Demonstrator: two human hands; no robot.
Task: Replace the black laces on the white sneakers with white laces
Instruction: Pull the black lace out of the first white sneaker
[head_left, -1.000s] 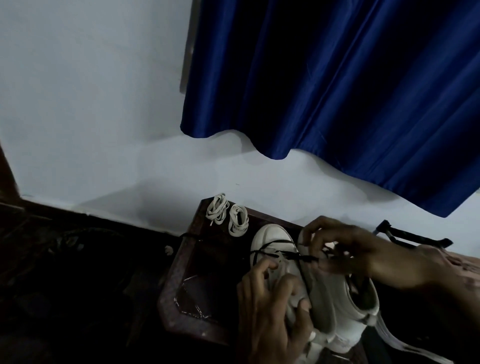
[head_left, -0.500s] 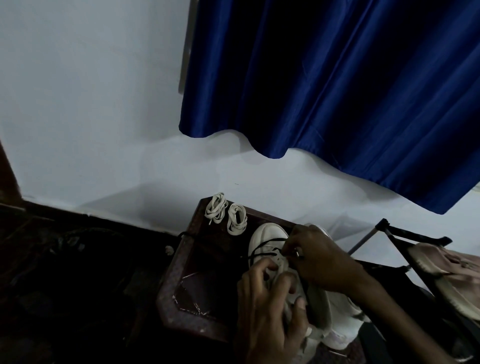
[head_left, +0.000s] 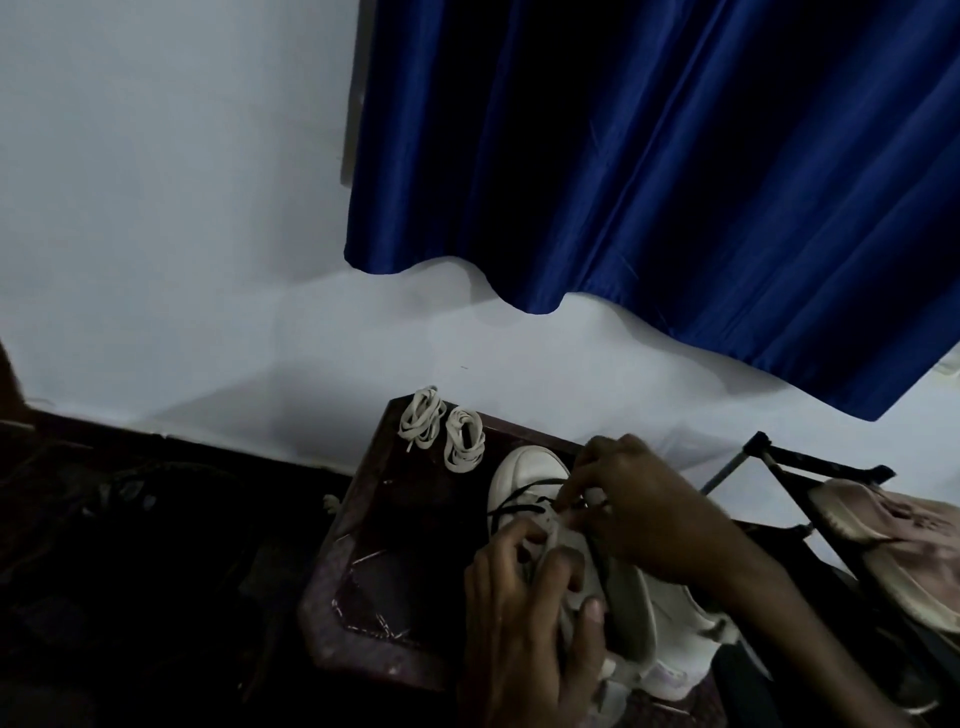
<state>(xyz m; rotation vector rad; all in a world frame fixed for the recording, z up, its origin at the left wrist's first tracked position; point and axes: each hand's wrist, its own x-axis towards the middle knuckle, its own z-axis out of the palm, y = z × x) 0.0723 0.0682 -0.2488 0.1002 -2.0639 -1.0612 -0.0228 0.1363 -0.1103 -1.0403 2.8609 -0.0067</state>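
A white sneaker (head_left: 524, 470) stands toe-away on a dark reddish table (head_left: 363, 530). A black lace (head_left: 511, 506) crosses its front eyelets. My left hand (head_left: 524, 618) grips the shoe's left side with curled fingers. Reaching over from the right, my right hand (head_left: 634, 512) pinches the black lace at the eyelets near the toe. A second white sneaker (head_left: 691, 639) lies behind, mostly hidden by my right arm. Two bundled white laces (head_left: 421, 423) (head_left: 464, 439) lie at the table's far left corner.
A blue curtain (head_left: 649, 182) hangs over the white wall behind the table. A black rack (head_left: 810, 462) at the right carries a pinkish shoe (head_left: 893, 535). The floor to the left is dark, with dim clutter.
My right hand has moved left from above the shoe's tongue down onto the front eyelets, drawing the black lace end with it. My left hand keeps its grip.
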